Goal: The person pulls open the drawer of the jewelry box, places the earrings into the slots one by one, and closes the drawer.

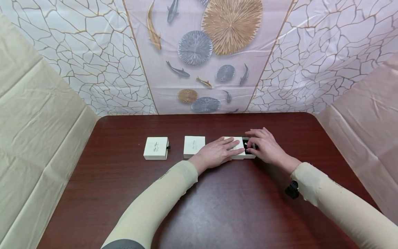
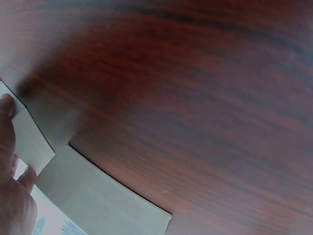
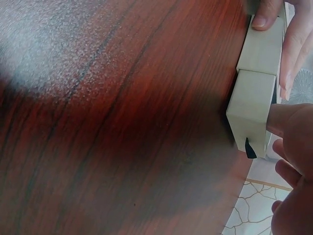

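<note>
My left hand (image 1: 216,152) lies over the white sleeve of a small drawer box (image 1: 237,156), its fingers across the top and its thumb against the near side. The box's drawer (image 1: 249,156) is pulled partly out to the right. Inside it shows a dark lining with a tiny shiny piece, too small to make out. Over the drawer, my right hand (image 1: 264,147) bends its thumb and fingers down into it. The fingertips are partly hidden, so whether they pinch anything is unclear. A black pull tab (image 3: 250,148) sticks out of the drawer's end.
Two more white boxes with printed lids, one at the left (image 1: 156,148) and one in the middle (image 1: 194,145), sit on the dark red wooden table (image 1: 217,207). The left one has a black tab at its right side. A patterned cloth (image 1: 199,86) hangs behind the table.
</note>
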`<state>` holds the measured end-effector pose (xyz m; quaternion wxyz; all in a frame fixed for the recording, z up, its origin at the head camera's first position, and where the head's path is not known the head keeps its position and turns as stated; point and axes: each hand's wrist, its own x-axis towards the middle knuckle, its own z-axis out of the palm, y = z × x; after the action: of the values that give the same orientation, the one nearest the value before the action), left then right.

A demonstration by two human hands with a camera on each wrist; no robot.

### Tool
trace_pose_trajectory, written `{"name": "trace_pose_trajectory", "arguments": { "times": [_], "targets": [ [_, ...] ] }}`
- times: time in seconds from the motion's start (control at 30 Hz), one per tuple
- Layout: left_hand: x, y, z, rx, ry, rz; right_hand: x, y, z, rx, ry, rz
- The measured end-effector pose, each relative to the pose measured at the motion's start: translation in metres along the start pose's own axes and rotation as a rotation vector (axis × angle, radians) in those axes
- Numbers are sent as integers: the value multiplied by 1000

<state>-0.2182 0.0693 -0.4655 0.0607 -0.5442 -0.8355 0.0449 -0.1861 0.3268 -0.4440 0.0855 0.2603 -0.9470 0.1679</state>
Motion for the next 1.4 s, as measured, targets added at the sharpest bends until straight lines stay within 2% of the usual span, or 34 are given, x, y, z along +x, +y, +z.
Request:
{"name": "trace_pose_trajectory", "arguments": {
  "times": [0.27,0.73,0.87,1.07,1.4],
  "targets": [
    [0,0,0,3,-6,-2,0,-1,-3,-7,5,-12],
    [1,0,0,27,4,6,0,1,-27,-132,50,-142],
    [1,0,0,27,8,8,-4,6,-32,-145,39,-122],
    [0,-1,1,18,6,2,-8,15,-31,-134,-5,-45],
    [0,-1,-1,-4,-8,-1,-12,22,-21,-8,-88,73]
  ]
}}
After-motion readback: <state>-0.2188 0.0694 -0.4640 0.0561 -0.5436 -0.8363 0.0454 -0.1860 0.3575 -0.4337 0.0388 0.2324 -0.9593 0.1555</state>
